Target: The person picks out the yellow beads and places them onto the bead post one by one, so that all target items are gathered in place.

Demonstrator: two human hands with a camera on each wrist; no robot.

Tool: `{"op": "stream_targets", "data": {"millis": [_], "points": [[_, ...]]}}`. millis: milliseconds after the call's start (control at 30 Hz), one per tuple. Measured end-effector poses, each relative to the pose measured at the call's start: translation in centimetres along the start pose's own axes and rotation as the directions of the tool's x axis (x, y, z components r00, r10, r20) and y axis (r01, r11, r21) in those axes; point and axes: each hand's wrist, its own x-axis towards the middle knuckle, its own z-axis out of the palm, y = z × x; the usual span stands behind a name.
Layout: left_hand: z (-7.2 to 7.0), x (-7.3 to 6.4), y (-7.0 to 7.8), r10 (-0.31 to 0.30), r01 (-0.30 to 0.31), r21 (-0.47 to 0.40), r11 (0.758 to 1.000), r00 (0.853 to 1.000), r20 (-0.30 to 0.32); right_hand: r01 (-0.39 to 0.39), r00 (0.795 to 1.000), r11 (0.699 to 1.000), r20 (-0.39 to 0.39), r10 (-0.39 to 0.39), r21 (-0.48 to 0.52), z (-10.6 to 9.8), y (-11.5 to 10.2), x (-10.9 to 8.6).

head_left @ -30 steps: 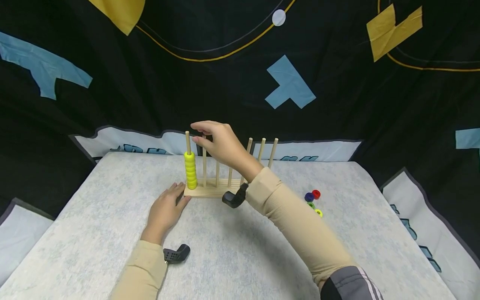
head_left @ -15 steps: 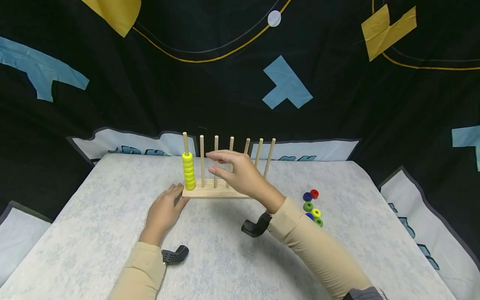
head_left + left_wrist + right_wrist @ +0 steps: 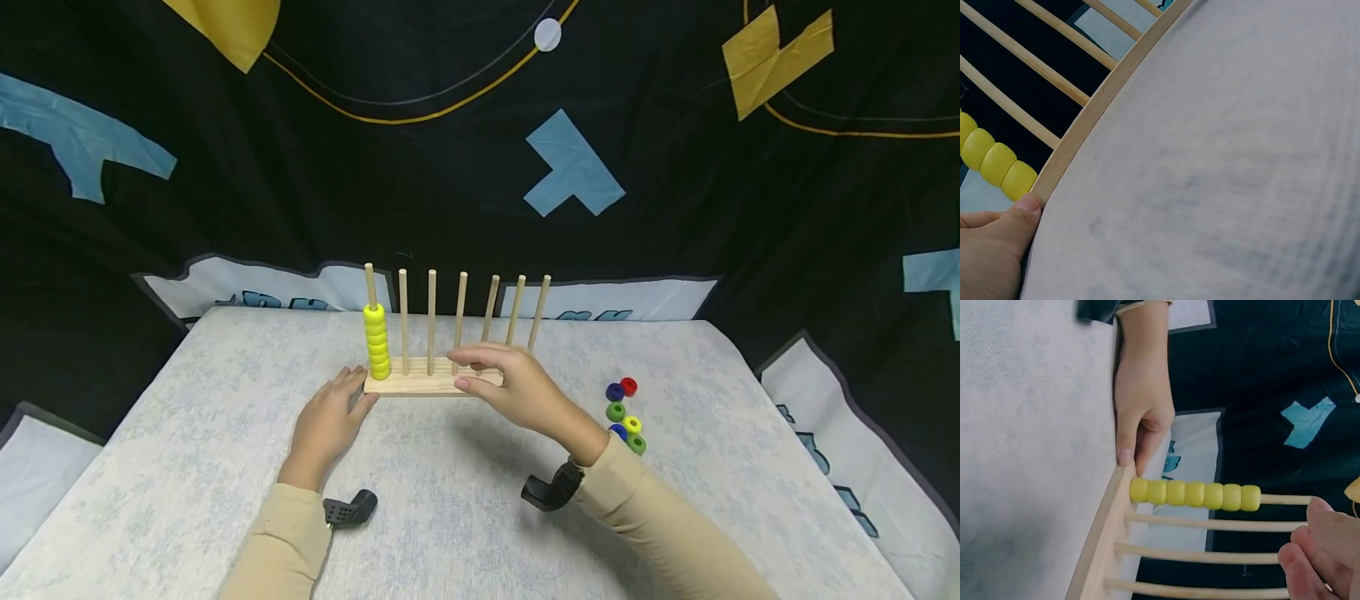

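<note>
A wooden peg stand (image 3: 420, 383) with several upright pegs stands toward the back of the table. Its leftmost peg carries a stack of yellow beads (image 3: 377, 342), bare wood showing at the top; the other pegs have no beads. My left hand (image 3: 327, 429) holds the left end of the base; the right wrist view shows its thumb on the front edge and fingers behind. With nothing between its slightly bent fingers, my right hand (image 3: 517, 387) hovers in front of the right-hand pegs, thumb apart from the fingers, hiding part of the base.
Right of the stand lie loose beads: red (image 3: 628, 387), dark blue (image 3: 615, 392), two green, one yellow (image 3: 632, 425) and a blue one (image 3: 618, 431). A pale cloth covers the table (image 3: 450, 517). Behind hangs a black curtain (image 3: 420, 192) with blue and yellow shapes.
My right hand has come down from the top of the left pegs and moved right, toward the loose beads, uncovering the middle pegs. The left hand stays on the base.
</note>
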Motion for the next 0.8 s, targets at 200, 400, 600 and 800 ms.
{"op": "stream_targets", "data": {"millis": [200,400,600,800], "points": [[-0.1,-0.1,0.0,-0.004,0.004,0.004,1.0,1.0,-0.001,-0.007,1.0,1.0,-0.025,0.007,-0.013,-0.9,1.1,-1.5],[-0.1,0.1,0.0,0.001,-0.001,0.003,1.0,1.0,0.006,-0.073,0.995,0.997,-0.071,0.071,-0.03,-2.4,2.3,-3.0],[-0.1,0.1,0.1,-0.002,0.002,0.007,1.0,1.0,0.013,-0.116,0.985,0.993,-0.132,0.113,-0.015,-4.7,3.9,-4.6],[-0.2,0.0,0.1,-0.004,0.004,0.013,1.0,1.0,0.012,-0.205,0.959,0.978,-0.206,0.196,-0.025,-7.2,6.1,-6.9]]}}
